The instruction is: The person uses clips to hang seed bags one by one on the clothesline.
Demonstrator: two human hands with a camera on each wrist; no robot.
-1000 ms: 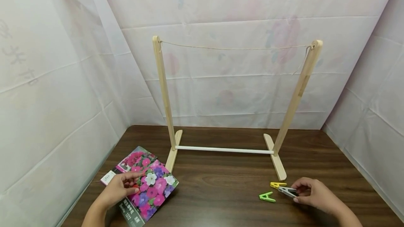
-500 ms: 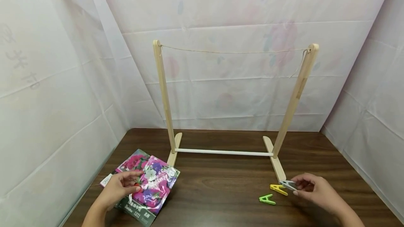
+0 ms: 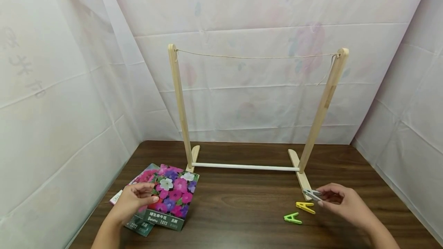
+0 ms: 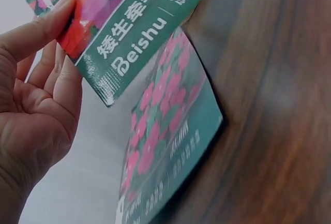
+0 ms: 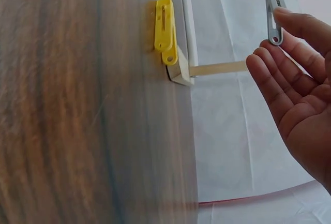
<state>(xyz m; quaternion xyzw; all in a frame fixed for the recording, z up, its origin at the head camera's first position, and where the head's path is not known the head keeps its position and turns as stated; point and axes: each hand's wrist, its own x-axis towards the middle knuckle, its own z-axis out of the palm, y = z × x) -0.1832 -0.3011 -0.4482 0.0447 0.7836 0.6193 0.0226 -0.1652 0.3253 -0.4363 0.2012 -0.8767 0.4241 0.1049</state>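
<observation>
My left hand (image 3: 133, 203) pinches a flower seed packet (image 3: 173, 195) by its left edge, printed with pink, purple and white blooms. In the left wrist view the packet (image 4: 134, 38) is raised and tilted above a second seed packet (image 4: 165, 125) lying on the table. A grey clothespin (image 3: 312, 194) is between the thumb and fingers of my right hand (image 3: 342, 203), lifted off the table as the right wrist view shows. Just below it lie a yellow clothespin (image 3: 305, 207) and a green clothespin (image 3: 292, 218).
A wooden stand with two posts (image 3: 320, 114) rises at the back of the dark table (image 3: 242, 210). A thin string (image 3: 256, 57) runs between the post tops, and a white rod (image 3: 245, 166) joins the feet. White cloth (image 3: 242, 107) surrounds the table.
My left hand has raised and turned the top packet more upright, off the one beneath. My right hand has lifted the grey clothespin up from beside the yellow one.
</observation>
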